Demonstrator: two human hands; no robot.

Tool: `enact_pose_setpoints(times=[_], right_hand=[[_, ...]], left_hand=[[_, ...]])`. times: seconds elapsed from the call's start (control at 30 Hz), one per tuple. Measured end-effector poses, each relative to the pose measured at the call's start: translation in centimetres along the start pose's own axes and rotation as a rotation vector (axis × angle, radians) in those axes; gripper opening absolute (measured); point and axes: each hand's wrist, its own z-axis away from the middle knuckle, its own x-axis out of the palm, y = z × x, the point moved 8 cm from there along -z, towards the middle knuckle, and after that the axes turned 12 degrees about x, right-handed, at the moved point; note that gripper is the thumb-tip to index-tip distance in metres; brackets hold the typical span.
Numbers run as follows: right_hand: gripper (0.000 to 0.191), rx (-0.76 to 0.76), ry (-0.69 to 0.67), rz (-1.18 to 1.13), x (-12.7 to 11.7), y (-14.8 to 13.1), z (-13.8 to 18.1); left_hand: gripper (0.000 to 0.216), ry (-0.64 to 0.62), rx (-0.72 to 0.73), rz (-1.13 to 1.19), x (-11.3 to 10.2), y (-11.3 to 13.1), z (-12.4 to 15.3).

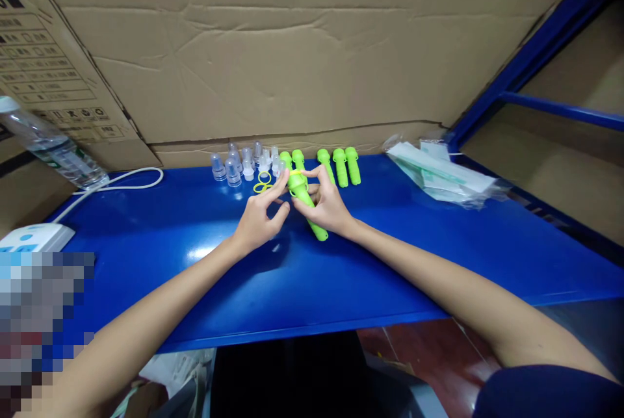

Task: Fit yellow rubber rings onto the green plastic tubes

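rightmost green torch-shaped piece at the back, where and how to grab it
Probably pinch the narrow shaft of the rightmost green torch-shaped piece, coming from the front right: its wider head faces the cardboard, the shaft points toward the person, and the neighbouring green piece sits close on its left.

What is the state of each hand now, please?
Left hand: partly open, fingertips at the yellow ring.
Right hand: closed, holding the green tube.
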Motion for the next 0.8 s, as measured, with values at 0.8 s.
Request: enact_pose_setpoints(times=[0.8], right_hand=[[0.042, 0.028, 0.016, -0.022, -0.17, 0.29, -0.05]], left_hand=[[0.06, -0.033, -0.002, -0.057, -0.02, 0.08, 0.03]])
